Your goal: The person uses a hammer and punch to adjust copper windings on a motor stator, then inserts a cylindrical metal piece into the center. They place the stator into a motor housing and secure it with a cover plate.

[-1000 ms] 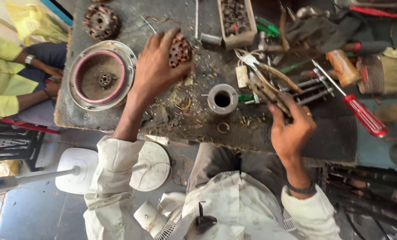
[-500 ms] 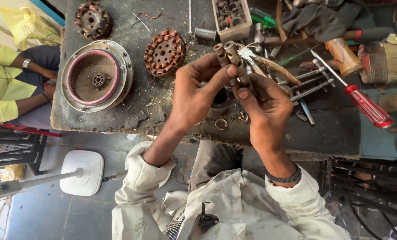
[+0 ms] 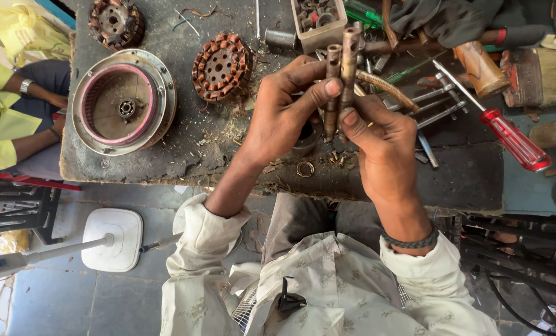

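In both hands [image 3: 284, 112] [image 3: 383, 149], two metal shafts [image 3: 341, 81]

Workbench [image 3: 166, 165]: dark, grimy top, worn and chipped along the near edge, littered with metal shavings and bits of wire. Far left corner: a small rusty wound core [image 3: 116, 22]. Left: round metal motor housing [image 3: 123, 102] with a pink inner ring and a small bearing at its centre. Just right of it, apart: a copper-wound core [image 3: 220, 66], lying flat. Far edge, centre: a pale plastic box [image 3: 320, 22] of small metal parts. Near edge: a small brass ring [image 3: 304, 168]. Right: a red-handled screwdriver [image 3: 502, 129] lying slantwise, a wooden-handled tool [image 3: 479, 67], several steel rods [image 3: 436, 115] and a brush [image 3: 542, 78].
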